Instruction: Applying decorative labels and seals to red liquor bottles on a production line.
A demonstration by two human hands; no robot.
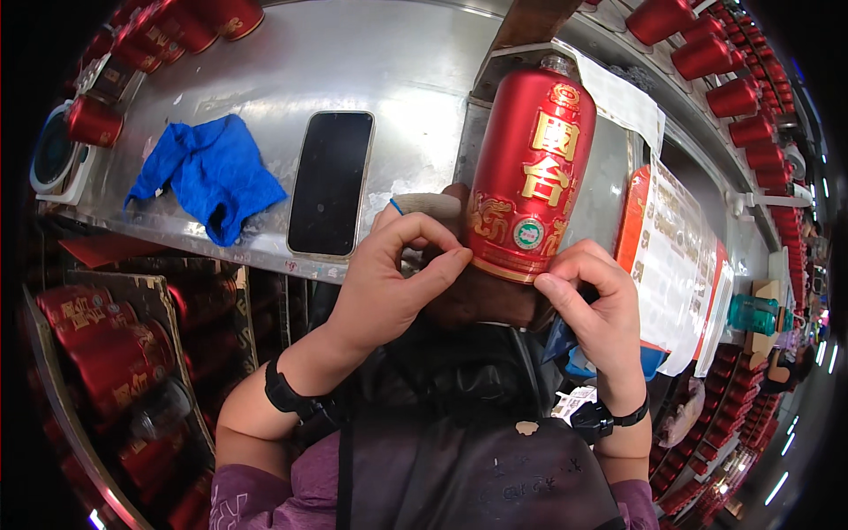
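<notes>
A red glass bottle with gold characters, a round green-and-white emblem and a bare clear neck lies on its side, base toward me. My left hand is closed at the left of the base, thumb and index fingertips pinched together; a beige finger sleeve with a blue edge covers another finger. At the base's right corner my right hand is also closed, thumb and index pressed together. A thin gold band runs round the base between both pinches; I cannot tell whether it is a loose strip. Whatever the fingertips hold is too small to make out.
On the metal bench lie a black phone and a crumpled blue cloth. Printed label sheets are right of the bottle. Red bottles fill a crate at lower left; red cups hang along the right.
</notes>
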